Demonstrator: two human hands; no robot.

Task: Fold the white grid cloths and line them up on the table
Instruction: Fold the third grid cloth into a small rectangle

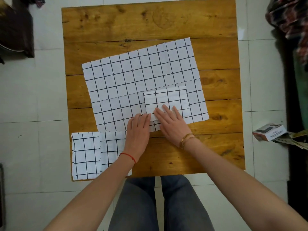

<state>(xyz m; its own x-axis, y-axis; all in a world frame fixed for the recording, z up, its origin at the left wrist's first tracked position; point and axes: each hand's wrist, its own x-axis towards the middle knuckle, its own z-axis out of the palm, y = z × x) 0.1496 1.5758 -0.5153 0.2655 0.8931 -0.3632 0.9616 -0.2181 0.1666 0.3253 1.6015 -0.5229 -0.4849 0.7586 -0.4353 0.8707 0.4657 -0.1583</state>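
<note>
Two hands lie flat with straight fingers near the middle of the table's point(216, 55) near half: the left hand point(138, 129) presses the near edge of the spread grid cloth point(126, 77), and the right hand point(170, 120), just beside it, rests its fingertips on the near edge of a small folded grid cloth point(166, 99). Neither grips anything. The folded piece lies just ahead of the right hand, the nearer one, on top of the spread cloth toward its near right corner, long axis running left to right with a slight tilt. Two more folded cloths, the outer one point(85, 154) and the inner one point(111, 147), sit side by side at the table's near left corner, long axes running near to far; the row's open end lies just left of the left hand.
</note>
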